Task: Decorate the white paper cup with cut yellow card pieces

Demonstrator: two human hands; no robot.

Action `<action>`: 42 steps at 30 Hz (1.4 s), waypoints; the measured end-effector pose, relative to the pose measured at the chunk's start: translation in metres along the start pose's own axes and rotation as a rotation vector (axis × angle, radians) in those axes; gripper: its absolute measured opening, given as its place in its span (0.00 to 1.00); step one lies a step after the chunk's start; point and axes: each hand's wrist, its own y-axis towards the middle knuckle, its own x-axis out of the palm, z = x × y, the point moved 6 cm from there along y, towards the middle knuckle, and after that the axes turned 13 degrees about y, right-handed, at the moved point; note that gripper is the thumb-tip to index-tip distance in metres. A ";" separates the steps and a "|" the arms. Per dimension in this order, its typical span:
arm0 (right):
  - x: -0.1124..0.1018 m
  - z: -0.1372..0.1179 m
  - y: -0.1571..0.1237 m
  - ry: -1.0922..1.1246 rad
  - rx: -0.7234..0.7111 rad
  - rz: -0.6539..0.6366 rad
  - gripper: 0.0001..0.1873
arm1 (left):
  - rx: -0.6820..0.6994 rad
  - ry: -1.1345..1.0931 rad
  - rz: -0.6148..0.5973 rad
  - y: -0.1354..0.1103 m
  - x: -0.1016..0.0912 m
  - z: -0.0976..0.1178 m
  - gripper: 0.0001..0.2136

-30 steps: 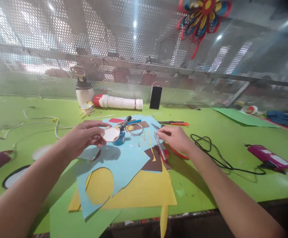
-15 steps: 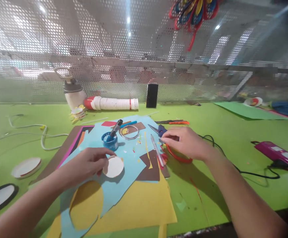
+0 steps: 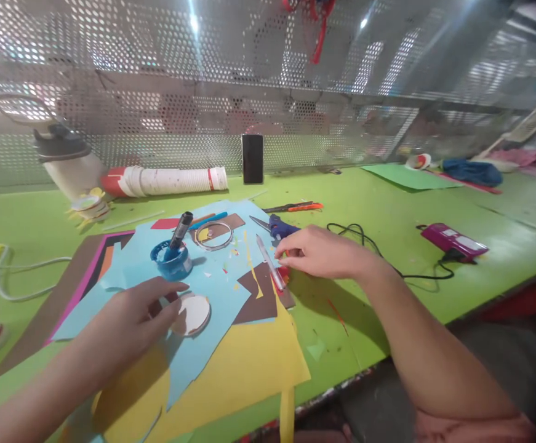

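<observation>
The left hand (image 3: 143,317), half-curled with the thumb apart from the forefinger, lies at the left edge of a small white disc (image 3: 194,315); whether the fingers grip the disc or only touch it cannot be told. The disc lies on light-blue paper (image 3: 224,307), nearer the viewer than an open blue jar (image 3: 174,263), in which a black marker (image 3: 181,231) stands aslant. The right hand (image 3: 316,251), palm down with thumb and forefinger bent toward each other, is beside the blue-handled scissors (image 3: 280,227) and a clear-barrelled pen (image 3: 270,264); whether it has hold of anything cannot be made out. A thin silvery hoop (image 3: 197,237) rests to the right of the jar. Brown paper (image 3: 255,307) bears part of a narrow yellow strip (image 3: 252,271), and a yellow sheet (image 3: 235,357) extends from beneath the blue. At the rear of the green tabletop (image 3: 364,212), a grey-lidded bottle (image 3: 71,169), a ribbed white cylinder (image 3: 170,180) and an upright phone (image 3: 253,159) stand or lie before a perforated panel (image 3: 157,92). At right, a magenta device (image 3: 455,240) trails a black cable (image 3: 427,277).
</observation>
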 end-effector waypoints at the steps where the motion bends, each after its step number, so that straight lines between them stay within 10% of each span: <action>1: -0.003 0.003 0.000 0.008 0.004 0.011 0.13 | -0.011 0.023 -0.003 0.000 -0.001 0.000 0.21; 7: -0.035 0.024 0.000 0.017 0.140 0.270 0.13 | 0.046 0.140 0.084 0.000 -0.008 0.001 0.18; 15: 0.036 -0.009 0.009 -0.184 0.170 0.172 0.13 | 0.508 0.284 0.161 -0.019 0.009 0.023 0.28; 19: 0.040 -0.006 0.001 -0.135 0.214 0.224 0.06 | 0.484 0.353 0.071 -0.020 0.018 0.022 0.34; 29: -0.035 0.058 -0.085 0.296 0.379 0.580 0.09 | 0.466 0.384 0.106 -0.025 0.019 0.031 0.37; 42: 0.023 0.034 -0.079 0.380 0.189 0.535 0.12 | 0.454 0.351 0.124 -0.014 0.011 0.025 0.38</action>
